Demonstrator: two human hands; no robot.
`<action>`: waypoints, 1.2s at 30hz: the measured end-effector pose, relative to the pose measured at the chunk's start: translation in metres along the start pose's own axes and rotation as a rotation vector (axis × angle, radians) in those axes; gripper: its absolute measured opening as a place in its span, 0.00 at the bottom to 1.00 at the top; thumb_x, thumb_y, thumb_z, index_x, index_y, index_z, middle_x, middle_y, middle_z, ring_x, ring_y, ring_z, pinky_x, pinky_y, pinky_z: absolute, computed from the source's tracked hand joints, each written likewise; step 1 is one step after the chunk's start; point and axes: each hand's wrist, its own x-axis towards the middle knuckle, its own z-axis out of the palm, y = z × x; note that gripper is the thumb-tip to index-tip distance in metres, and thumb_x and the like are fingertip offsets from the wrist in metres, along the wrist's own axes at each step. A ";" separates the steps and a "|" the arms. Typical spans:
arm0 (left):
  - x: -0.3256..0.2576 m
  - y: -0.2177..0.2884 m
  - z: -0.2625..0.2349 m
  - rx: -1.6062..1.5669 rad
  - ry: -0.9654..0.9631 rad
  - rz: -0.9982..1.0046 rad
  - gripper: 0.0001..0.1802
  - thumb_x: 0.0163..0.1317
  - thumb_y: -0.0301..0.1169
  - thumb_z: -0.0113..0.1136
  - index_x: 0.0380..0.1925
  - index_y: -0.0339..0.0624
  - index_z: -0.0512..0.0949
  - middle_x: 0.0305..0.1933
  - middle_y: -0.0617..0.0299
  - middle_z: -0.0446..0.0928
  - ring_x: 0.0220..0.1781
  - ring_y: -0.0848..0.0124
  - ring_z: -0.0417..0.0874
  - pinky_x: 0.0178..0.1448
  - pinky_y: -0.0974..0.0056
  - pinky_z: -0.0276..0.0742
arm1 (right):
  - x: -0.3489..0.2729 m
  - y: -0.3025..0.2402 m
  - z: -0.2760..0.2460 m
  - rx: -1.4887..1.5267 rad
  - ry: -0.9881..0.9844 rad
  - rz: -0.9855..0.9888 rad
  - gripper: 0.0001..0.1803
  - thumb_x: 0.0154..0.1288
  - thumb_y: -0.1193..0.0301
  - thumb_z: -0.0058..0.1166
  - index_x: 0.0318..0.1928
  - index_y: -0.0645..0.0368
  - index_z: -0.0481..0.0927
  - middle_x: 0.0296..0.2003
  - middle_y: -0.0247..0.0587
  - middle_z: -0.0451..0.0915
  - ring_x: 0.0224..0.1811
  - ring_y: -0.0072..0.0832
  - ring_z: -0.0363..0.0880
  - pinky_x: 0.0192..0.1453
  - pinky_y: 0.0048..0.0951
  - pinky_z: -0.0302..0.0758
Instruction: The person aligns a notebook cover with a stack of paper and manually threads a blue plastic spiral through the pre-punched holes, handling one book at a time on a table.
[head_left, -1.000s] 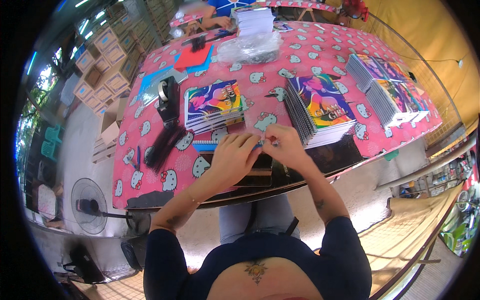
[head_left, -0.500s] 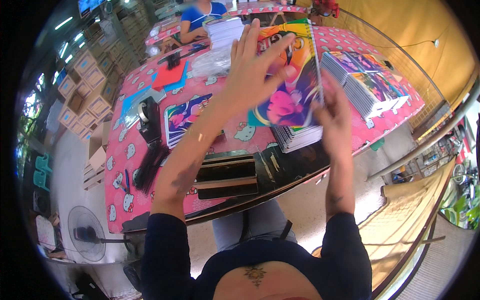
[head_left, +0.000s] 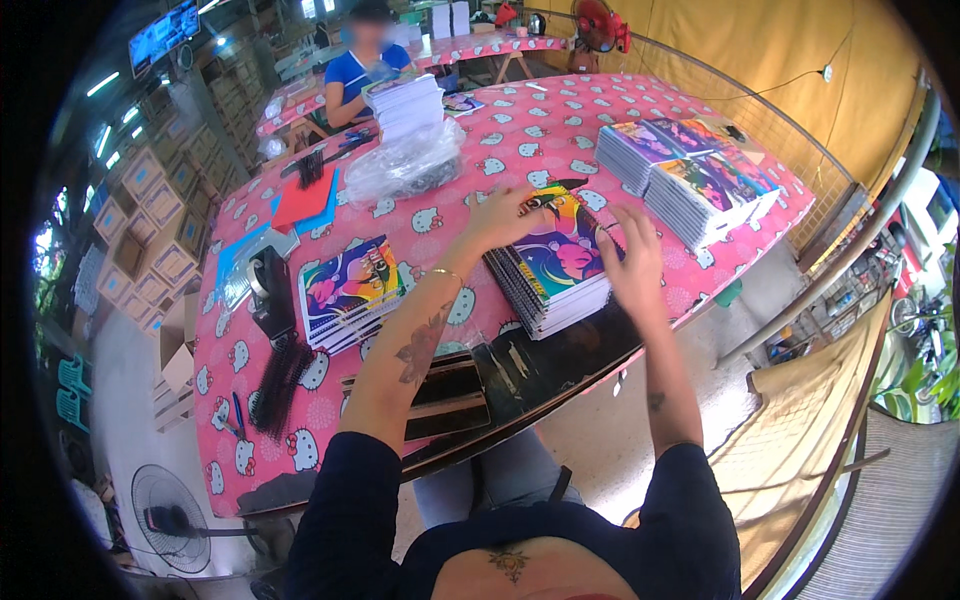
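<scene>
A stack of spiral notebooks (head_left: 572, 308) with colourful covers stands near the table's front edge, its black coil bindings showing on the left side. The top notebook (head_left: 565, 250) lies flat with a purple, orange and green cover. My left hand (head_left: 500, 218) is at its far left corner, fingers bent together over the edge. Along the right side rests my right hand (head_left: 634, 258), fingers spread and touching the edge. Left of my left forearm sits a smaller pile of similar notebooks (head_left: 350, 290).
Taller notebook stacks (head_left: 690, 190) stand at the right. Black coils (head_left: 283, 388), a black tool (head_left: 270, 290), and red and blue sheets (head_left: 305, 200) lie at the left. Behind are a plastic bag (head_left: 405, 165) and a white paper stack (head_left: 408, 108). A co-worker (head_left: 365, 70) sits across the table.
The notebook that was raised and tilted above the stack now lies flat on top of it. My left hand has come down from its cover to the corner; my right hand stays at the right side.
</scene>
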 end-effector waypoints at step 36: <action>-0.252 0.001 -0.168 0.192 0.623 0.263 0.16 0.60 0.20 0.60 0.49 0.43 0.81 0.40 0.57 0.78 0.45 0.58 0.79 0.53 0.55 0.66 | -0.075 -0.151 0.067 1.333 -0.435 0.371 0.25 0.70 0.74 0.62 0.64 0.65 0.72 0.56 0.46 0.81 0.57 0.29 0.79 0.65 0.34 0.72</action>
